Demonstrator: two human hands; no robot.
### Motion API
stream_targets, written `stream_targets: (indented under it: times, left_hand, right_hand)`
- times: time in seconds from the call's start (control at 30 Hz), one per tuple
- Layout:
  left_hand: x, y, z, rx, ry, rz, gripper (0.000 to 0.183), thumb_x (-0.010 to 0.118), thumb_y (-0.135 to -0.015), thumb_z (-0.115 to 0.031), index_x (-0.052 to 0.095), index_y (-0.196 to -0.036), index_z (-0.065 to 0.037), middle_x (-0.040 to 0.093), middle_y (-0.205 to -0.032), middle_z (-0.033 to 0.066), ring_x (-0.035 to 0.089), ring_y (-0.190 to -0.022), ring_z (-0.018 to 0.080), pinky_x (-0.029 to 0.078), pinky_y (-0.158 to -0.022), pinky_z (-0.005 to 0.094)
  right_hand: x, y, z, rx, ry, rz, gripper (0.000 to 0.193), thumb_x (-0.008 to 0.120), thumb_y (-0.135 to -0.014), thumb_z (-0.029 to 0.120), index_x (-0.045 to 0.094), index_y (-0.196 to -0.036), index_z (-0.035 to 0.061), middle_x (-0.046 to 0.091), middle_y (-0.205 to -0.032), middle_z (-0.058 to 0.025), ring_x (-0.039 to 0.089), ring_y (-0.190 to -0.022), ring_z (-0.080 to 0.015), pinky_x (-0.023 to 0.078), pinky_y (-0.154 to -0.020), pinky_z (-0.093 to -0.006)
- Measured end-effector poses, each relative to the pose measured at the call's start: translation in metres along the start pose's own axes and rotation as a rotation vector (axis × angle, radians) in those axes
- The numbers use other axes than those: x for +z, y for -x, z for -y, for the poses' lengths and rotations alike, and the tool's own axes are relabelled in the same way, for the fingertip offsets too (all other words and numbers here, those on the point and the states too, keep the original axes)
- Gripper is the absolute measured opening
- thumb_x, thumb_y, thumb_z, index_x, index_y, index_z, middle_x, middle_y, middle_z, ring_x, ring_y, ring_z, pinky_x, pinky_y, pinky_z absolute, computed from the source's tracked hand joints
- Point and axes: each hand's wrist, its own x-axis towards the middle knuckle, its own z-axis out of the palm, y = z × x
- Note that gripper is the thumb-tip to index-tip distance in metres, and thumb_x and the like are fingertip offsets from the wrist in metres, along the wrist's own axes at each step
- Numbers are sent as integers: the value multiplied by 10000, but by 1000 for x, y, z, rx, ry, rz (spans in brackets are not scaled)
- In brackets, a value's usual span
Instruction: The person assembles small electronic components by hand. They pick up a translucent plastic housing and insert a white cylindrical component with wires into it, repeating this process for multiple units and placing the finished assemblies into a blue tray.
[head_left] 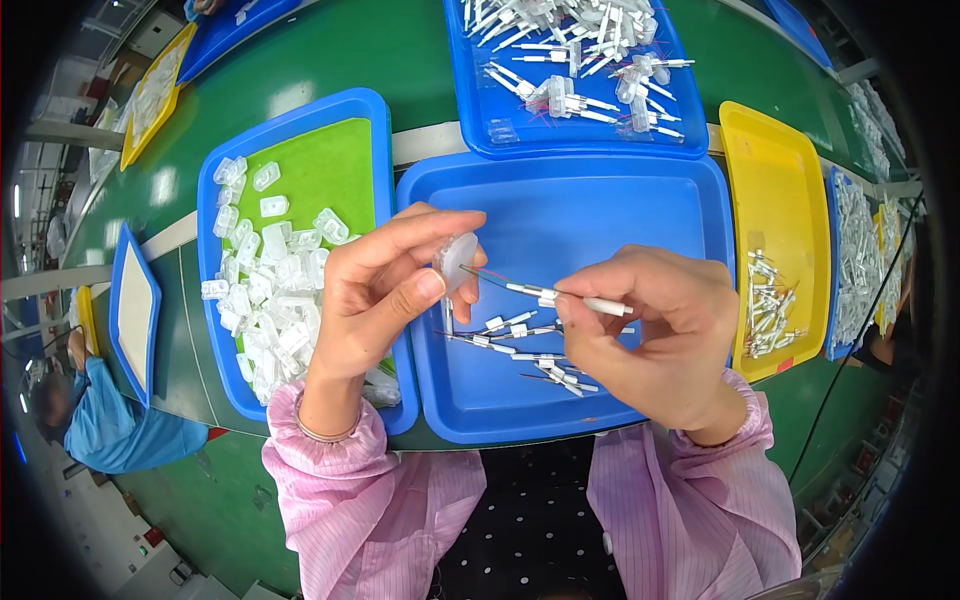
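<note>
— What's hard to see?
— The thin wires' tips vanish behind the clear plastic cap [457, 262], pinched in the left hand [385, 295] grip, thumb under fingers.
— And the right hand [655, 335]?
— At three o'clock of the cap, closed on a white wired pin [580, 298], over the glossy blue tray [640, 215].
</note>
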Motion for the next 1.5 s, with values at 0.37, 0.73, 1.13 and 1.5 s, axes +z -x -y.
stream_targets:
  times: [0.37, 0.73, 1.13, 1.5]
  left_hand:
    - [3, 1, -3, 36, -144, -33, 300, 515, -801, 48, 513, -1095, 110, 508, -998, 196, 583, -795, 228, 525, -624, 279]
    - [3, 1, -2, 58, -114, -27, 301, 517, -791, 59, 518, -1087, 113, 507, -998, 209, 585, -798, 234, 524, -628, 280]
    - [3, 0, -1, 48, -84, 1, 316, 533, -779, 73, 510, -1092, 111, 529, -958, 199, 602, -803, 244, 542, -640, 287]
    - [7, 6, 16, -84, 114, -65, 251, 610, -749, 65, 541, -990, 83, 563, -899, 132, 607, -862, 235, 548, -727, 333]
  right_hand:
    - [-5, -2, 4, -89, 100, 40, 108, 640, -650, -79, 609, -745, -41, 549, -566, -71, 509, -456, -87, 369, -419, -190]
    - [-6, 1, 5, -74, 114, 48, 94, 641, -659, -70, 611, -736, -24, 557, -555, -58, 520, -443, -83, 370, -404, -185]
    - [-2, -4, -6, -181, 219, 48, 119, 649, -673, -49, 618, -782, -16, 565, -575, -89, 540, -457, -144, 376, -409, -233]
    - [16, -3, -24, -30, -45, 53, 20, 580, -745, 9, 561, -744, 6, 596, -636, -108, 560, -477, -238, 410, -420, -304]
